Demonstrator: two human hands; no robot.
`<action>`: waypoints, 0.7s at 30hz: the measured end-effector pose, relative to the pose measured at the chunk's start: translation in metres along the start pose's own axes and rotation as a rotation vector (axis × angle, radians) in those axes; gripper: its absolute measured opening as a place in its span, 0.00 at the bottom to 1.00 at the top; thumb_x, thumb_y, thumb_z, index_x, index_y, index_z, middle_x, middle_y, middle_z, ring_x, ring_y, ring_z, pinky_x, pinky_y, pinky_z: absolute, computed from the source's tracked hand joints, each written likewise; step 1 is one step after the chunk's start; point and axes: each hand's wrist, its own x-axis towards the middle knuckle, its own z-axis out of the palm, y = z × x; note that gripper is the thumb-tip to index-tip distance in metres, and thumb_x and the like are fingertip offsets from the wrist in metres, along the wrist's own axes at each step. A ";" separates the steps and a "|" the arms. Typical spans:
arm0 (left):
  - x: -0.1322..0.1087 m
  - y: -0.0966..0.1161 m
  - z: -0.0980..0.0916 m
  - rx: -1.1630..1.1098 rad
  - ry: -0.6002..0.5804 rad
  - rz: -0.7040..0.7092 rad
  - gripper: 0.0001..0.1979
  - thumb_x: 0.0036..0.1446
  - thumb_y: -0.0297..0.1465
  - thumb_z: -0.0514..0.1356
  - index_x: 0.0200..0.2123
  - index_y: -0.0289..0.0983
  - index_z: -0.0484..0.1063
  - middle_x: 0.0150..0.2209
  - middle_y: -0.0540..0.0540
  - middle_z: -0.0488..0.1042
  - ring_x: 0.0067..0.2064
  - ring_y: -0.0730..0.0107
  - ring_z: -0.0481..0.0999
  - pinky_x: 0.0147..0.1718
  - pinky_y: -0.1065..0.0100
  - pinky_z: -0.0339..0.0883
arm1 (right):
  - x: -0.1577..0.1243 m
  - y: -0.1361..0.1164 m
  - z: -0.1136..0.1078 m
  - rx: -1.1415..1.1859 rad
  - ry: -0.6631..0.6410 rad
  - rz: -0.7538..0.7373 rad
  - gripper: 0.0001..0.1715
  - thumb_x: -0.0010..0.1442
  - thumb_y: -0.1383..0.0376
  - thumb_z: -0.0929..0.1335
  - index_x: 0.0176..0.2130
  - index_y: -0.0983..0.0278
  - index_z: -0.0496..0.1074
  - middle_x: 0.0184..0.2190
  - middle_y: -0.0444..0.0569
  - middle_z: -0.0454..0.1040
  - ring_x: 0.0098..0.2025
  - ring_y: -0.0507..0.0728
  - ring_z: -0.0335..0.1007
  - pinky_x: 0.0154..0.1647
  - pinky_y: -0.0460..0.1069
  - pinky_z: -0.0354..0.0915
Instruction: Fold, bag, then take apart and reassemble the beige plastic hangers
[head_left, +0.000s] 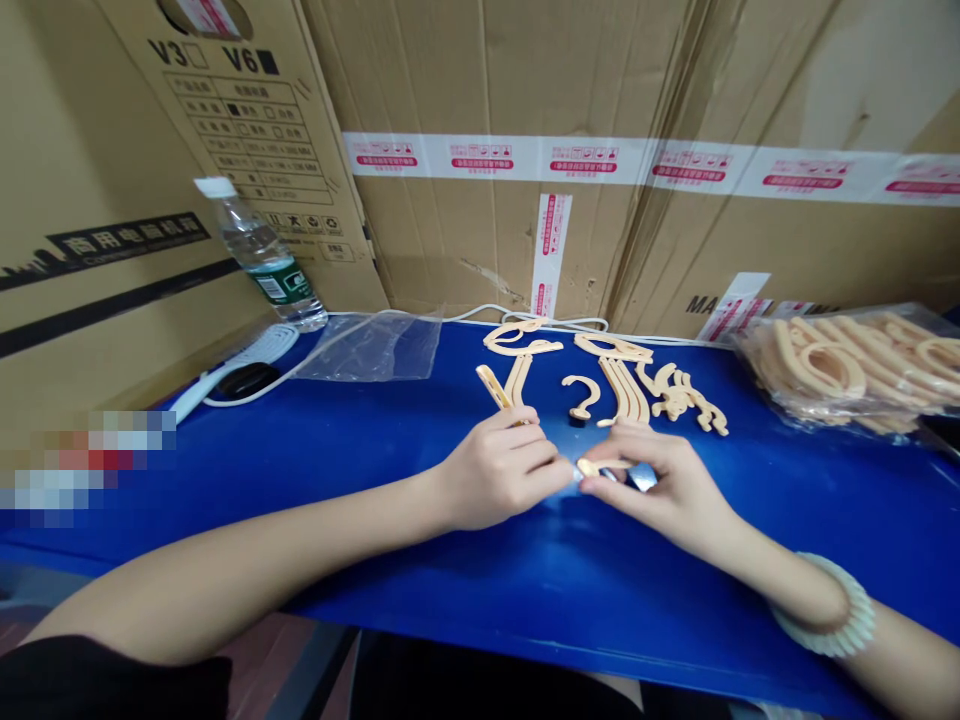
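Observation:
My left hand (502,470) is closed around a beige plastic hanger arm (491,385), whose slotted end sticks up past the fingers. Between the thumb and fingers of my right hand (660,480) is a small beige plastic hook (600,466), its rounded end almost at my left fingertips. A shiny silvery piece (642,476) shows inside the right palm, too hidden to name. Just beyond my hands lie another hook with a dark base (581,398), long curved strips (624,390), hanger arms (615,346) and a pile of small beige parts (679,392).
A clear bag of beige hanger parts (832,365) lies at the right. To the left are a water bottle (266,260), a white cable (300,365), a dark oval object (247,380) and an empty plastic bag (375,345). Cardboard boxes (480,80) wall the blue table (360,590).

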 end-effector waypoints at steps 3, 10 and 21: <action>0.002 -0.014 -0.007 0.000 -0.055 -0.003 0.15 0.70 0.23 0.49 0.33 0.35 0.72 0.29 0.48 0.78 0.34 0.70 0.75 0.50 0.64 0.67 | 0.002 0.009 -0.008 -0.010 0.082 0.072 0.11 0.63 0.57 0.72 0.37 0.62 0.78 0.25 0.45 0.73 0.29 0.54 0.67 0.33 0.50 0.63; -0.003 -0.066 -0.016 -0.030 -0.390 -0.024 0.14 0.71 0.25 0.48 0.42 0.36 0.73 0.40 0.43 0.76 0.45 0.65 0.74 0.50 0.61 0.68 | 0.003 0.024 -0.011 -0.077 0.094 0.049 0.07 0.64 0.60 0.72 0.39 0.61 0.77 0.30 0.46 0.76 0.35 0.56 0.70 0.39 0.52 0.65; -0.017 -0.082 -0.007 -0.145 -0.553 -0.195 0.12 0.66 0.26 0.56 0.51 0.37 0.70 0.52 0.40 0.70 0.52 0.59 0.70 0.52 0.60 0.67 | 0.003 0.033 -0.010 -0.146 0.061 0.010 0.05 0.65 0.63 0.72 0.42 0.60 0.76 0.40 0.49 0.77 0.45 0.59 0.72 0.48 0.55 0.66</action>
